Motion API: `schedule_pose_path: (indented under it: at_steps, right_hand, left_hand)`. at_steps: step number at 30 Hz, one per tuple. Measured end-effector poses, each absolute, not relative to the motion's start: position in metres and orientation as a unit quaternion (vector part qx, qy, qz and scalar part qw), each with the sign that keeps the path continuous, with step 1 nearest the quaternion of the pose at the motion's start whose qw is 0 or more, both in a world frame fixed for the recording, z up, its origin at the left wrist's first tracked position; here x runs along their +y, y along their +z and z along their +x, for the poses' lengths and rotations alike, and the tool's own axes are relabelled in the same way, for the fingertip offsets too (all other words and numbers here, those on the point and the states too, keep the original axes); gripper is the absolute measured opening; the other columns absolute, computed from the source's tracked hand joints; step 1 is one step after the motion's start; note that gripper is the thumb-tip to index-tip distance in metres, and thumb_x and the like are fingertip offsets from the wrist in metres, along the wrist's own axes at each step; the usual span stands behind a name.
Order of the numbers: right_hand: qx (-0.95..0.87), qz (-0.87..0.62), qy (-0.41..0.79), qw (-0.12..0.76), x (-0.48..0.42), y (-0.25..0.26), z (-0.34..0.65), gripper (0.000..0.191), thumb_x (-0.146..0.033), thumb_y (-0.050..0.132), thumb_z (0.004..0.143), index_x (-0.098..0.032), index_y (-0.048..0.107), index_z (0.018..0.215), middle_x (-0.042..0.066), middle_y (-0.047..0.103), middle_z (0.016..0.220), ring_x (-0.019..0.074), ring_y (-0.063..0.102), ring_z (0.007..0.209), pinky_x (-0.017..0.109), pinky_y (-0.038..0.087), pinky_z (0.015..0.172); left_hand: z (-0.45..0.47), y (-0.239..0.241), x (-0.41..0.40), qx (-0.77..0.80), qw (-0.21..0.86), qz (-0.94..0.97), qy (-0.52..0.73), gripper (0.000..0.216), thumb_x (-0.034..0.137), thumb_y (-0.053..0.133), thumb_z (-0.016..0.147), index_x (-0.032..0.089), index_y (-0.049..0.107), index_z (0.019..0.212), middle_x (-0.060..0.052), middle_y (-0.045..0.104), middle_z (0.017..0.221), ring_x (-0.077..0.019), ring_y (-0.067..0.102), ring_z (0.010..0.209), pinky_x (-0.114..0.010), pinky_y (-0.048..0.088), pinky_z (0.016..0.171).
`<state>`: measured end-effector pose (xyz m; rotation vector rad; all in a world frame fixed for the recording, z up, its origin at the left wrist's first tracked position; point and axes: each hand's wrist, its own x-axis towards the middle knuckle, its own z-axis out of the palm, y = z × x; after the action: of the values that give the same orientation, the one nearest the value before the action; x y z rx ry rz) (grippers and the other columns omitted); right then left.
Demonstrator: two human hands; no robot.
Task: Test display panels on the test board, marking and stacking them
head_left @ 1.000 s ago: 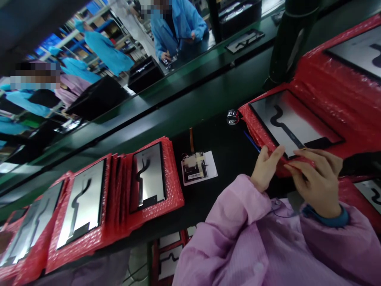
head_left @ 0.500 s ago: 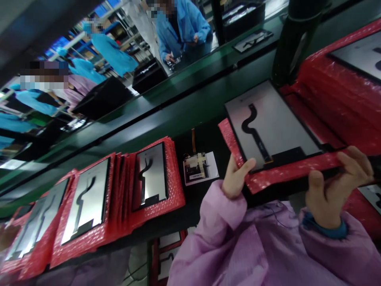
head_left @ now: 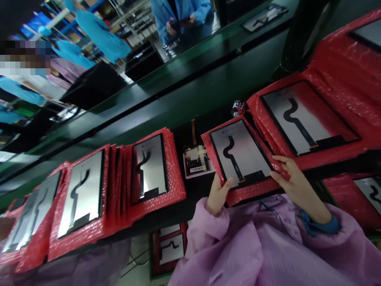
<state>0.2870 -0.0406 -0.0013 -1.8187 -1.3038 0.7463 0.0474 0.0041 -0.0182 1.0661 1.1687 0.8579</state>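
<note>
A grey LCD panel (head_left: pixel 250 153) with a black S-shaped ribbon cable lies face up on a red bubble-wrap sleeve (head_left: pixel 247 193) in front of my body. My left hand (head_left: pixel 218 194) grips the sleeve and panel at the lower left corner, thumb on top. At the right edge, my right hand (head_left: pixel 294 184) pinches the panel between thumb and fingers. Just right of it, a similar LCD panel (head_left: pixel 312 119) rests on stacked red sleeves. A small circuit board assembly (head_left: pixel 196 161) with an orange flex strip sits left of my left hand.
Several more panels on red bubble wrap, such as one panel (head_left: pixel 150 167), stand along the left bench. A dark rail (head_left: pixel 166 93) crosses behind. A small metallic roll (head_left: pixel 237 107) sits beyond my panel. Across the line, a person in blue (head_left: pixel 181 18) works by black bins (head_left: pixel 143 59).
The panel and its sleeve have moved left and down, away from the right-hand stack, uncovering another panel there. My right hand has shifted left onto the panel's right edge.
</note>
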Motion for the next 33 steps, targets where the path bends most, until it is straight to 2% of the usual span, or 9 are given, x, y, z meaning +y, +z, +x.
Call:
schedule_pose_path:
  at_steps: [3,7,12,15,20,24,27,29,33]
  right_hand:
    - [-0.588,-0.732,0.188,0.289,-0.039,0.010,0.282,0.036,-0.042,0.049,0.096,-0.017,0.059,0.120,0.013,0.067,0.115,0.0262,0.070,0.097,0.040,0.058,0.082]
    - [-0.648,-0.742,0.043,0.165,-0.014,0.037,0.269,0.031,-0.031,0.042,0.099,-0.014,0.061,0.117,0.015,0.064,0.117,0.0234,0.069,0.087,0.034,0.054,0.070]
    - [-0.624,-0.781,0.014,-0.004,0.032,0.050,0.257,0.036,-0.014,0.033,0.097,-0.007,0.060,0.119,0.019,0.067,0.108,0.0273,0.072,0.084,0.030,0.042,0.057]
    - [-0.628,-0.778,0.003,-0.027,0.046,0.045,0.257,0.035,-0.011,0.031,0.094,-0.005,0.063,0.109,0.021,0.067,0.106,0.0282,0.072,0.080,0.031,0.039,0.055]
    - [-0.603,-0.797,0.022,-0.030,0.058,0.043,0.260,0.030,-0.020,0.047,0.088,-0.003,0.065,0.106,0.023,0.070,0.094,0.0323,0.071,0.083,0.032,0.043,0.058]
    - [-0.567,-0.816,0.098,0.048,0.054,0.056,0.266,0.024,-0.029,0.057,0.086,-0.012,0.063,0.100,0.017,0.070,0.090,0.0323,0.068,0.084,0.037,0.048,0.068]
    - [-0.565,-0.778,0.177,0.208,0.034,0.069,0.272,0.010,-0.030,0.058,0.085,-0.020,0.055,0.088,0.007,0.065,0.079,0.0236,0.063,0.073,0.035,0.046,0.068]
    - [-0.565,-0.711,0.276,0.314,0.015,0.074,0.272,0.015,-0.034,0.058,0.086,-0.022,0.050,0.082,0.001,0.056,0.069,0.0165,0.055,0.060,0.030,0.042,0.058]
    - [-0.561,-0.563,0.468,0.387,-0.017,0.069,0.257,0.023,-0.040,0.059,0.091,-0.021,0.052,0.080,-0.003,0.047,0.064,0.0089,0.044,0.050,0.023,0.034,0.044]
  left_hand:
    - [0.048,-0.023,0.000,0.570,0.518,0.524,0.363,0.058,0.044,0.066,0.092,0.019,0.052,0.143,-0.014,0.056,0.152,-0.0280,0.042,0.151,-0.048,0.029,0.128]
    - [0.049,-0.028,-0.003,0.597,0.466,0.558,0.340,0.057,0.034,0.055,0.098,0.018,0.044,0.152,-0.015,0.040,0.165,-0.0249,0.029,0.158,-0.046,0.023,0.130]
    - [0.055,-0.024,-0.004,0.593,0.452,0.569,0.347,0.058,0.027,0.054,0.098,0.020,0.042,0.154,-0.013,0.045,0.162,-0.0247,0.037,0.154,-0.046,0.028,0.129]
    - [0.061,-0.017,-0.009,0.596,0.438,0.567,0.362,0.055,0.029,0.053,0.100,0.021,0.043,0.154,-0.012,0.050,0.158,-0.0236,0.043,0.151,-0.044,0.032,0.128]
    - [0.065,-0.016,-0.010,0.579,0.401,0.582,0.406,0.057,0.034,0.050,0.102,0.023,0.039,0.157,-0.012,0.051,0.157,-0.0238,0.049,0.147,-0.042,0.040,0.124]
    - [0.061,-0.020,-0.004,0.583,0.333,0.637,0.380,0.053,0.032,0.049,0.102,0.020,0.044,0.154,-0.016,0.056,0.150,-0.0271,0.054,0.141,-0.044,0.045,0.119]
    - [0.055,-0.012,-0.007,0.620,0.195,0.664,0.368,0.041,0.032,0.053,0.101,0.018,0.060,0.139,-0.016,0.064,0.127,-0.0283,0.063,0.124,-0.046,0.052,0.108]
    - [0.052,0.000,-0.012,0.619,0.122,0.674,0.383,0.032,0.032,0.054,0.101,0.019,0.067,0.128,-0.014,0.066,0.115,-0.0261,0.064,0.114,-0.044,0.053,0.102]
    - [0.055,0.020,-0.026,0.475,0.198,0.779,0.360,0.038,0.040,0.054,0.102,0.018,0.059,0.133,-0.014,0.067,0.118,-0.0248,0.066,0.111,-0.038,0.055,0.096]
